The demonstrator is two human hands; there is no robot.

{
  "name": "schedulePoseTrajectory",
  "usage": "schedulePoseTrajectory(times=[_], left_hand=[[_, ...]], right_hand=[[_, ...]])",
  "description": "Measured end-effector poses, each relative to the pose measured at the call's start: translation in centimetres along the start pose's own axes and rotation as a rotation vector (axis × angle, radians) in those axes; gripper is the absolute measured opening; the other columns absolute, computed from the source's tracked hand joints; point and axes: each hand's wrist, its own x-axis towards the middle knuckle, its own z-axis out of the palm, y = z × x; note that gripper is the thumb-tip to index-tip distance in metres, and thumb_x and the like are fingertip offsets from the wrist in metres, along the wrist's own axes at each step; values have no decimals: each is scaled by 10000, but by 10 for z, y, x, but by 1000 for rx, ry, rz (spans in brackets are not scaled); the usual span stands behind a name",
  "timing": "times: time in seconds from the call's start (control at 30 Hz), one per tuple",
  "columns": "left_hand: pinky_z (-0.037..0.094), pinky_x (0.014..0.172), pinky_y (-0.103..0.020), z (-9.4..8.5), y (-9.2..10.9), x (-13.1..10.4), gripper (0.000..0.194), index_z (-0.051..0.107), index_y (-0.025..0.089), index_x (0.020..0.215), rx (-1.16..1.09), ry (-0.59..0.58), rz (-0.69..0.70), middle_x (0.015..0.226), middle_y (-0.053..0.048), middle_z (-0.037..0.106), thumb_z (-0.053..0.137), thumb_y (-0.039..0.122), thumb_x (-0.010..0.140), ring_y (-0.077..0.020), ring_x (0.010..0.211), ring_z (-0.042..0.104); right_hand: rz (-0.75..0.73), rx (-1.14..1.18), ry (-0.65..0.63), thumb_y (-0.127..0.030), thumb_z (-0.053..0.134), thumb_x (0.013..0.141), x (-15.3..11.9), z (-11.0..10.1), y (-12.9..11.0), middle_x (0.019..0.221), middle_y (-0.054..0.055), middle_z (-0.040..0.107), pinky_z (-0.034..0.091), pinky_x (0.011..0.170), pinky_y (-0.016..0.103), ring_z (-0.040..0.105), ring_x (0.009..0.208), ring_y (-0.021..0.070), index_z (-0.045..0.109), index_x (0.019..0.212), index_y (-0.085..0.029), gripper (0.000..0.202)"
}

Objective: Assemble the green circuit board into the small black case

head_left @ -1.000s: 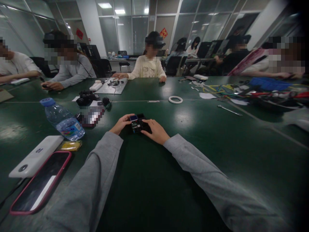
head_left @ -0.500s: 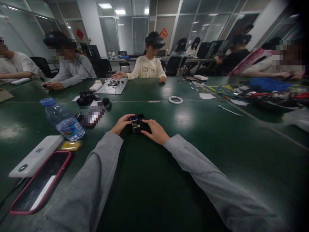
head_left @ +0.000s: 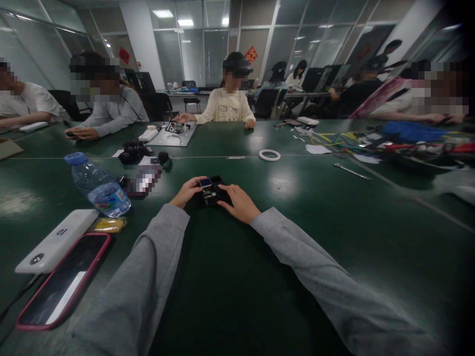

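Note:
A small black device with a little dark blue screen and bare circuit parts lies on the green table, in the middle of the view. From the left, my left hand grips its edge near the screen, thumb and fingers closed on it. On the other side my right hand has its thumb and fingers round the device's right edge. The fingers partly cover its sides, and small details are too blurred to tell.
A water bottle, a white power bank, a phone and a yellow packet lie left. Beyond are a white ring, a wrench and tangled cables. People sit across the table.
My hands hold the device much as before. Across the table, a person's hand has lifted or tilted the dark part on the white board. The whole view has shifted slightly.

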Motion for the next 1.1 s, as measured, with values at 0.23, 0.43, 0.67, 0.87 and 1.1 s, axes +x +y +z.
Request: schedulePoseTrajectory(times=[0.23, 0.43, 0.67, 0.87, 1.1], left_hand=[[318, 1079, -435, 2, 1, -1, 526, 564, 147, 1181, -6, 33, 19, 1234, -104, 595, 686, 163, 670, -236, 1176, 523], [308, 1087, -436, -1, 1, -2, 525, 564, 152, 1188, 40, 32, 40, 1245, -103, 591, 685, 166, 678, -232, 1185, 518], [321, 1080, -432, -4, -3, 0, 505, 576, 162, 1181, 35, 21, 45, 1246, -101, 593, 675, 156, 686, -226, 1175, 528], [325, 1076, -417, -7, -7, 1, 492, 586, 161, 1176, 12, 23, 63, 1224, -94, 609, 655, 136, 689, -213, 1161, 539], [317, 1082, -418, -3, -3, -1, 445, 603, 156, 1140, 10, 42, 60, 1200, -89, 625, 630, 122, 698, -209, 1151, 546]], right_hand=[[89, -103, 47, -366, 473, 925, -1, 5, 2, 1130, 129, 478, 453, 876, 447, 460, 1028, 274, 355, 1379, -197, 499], [87, -64, 55, -347, 472, 920, -1, 6, 5, 1184, 136, 449, 451, 902, 441, 444, 1056, 268, 343, 1384, -180, 510], [47, -11, 67, -326, 491, 896, 0, 7, 7, 1172, 136, 453, 445, 923, 462, 440, 1066, 271, 348, 1374, -167, 524], [38, 22, 69, -313, 480, 891, 0, 6, 6, 1173, 135, 457, 447, 922, 487, 450, 1062, 275, 353, 1373, -177, 517], [3, 16, 74, -294, 481, 887, 1, 5, 3, 1154, 137, 468, 431, 945, 477, 451, 1058, 271, 369, 1358, -156, 504]])
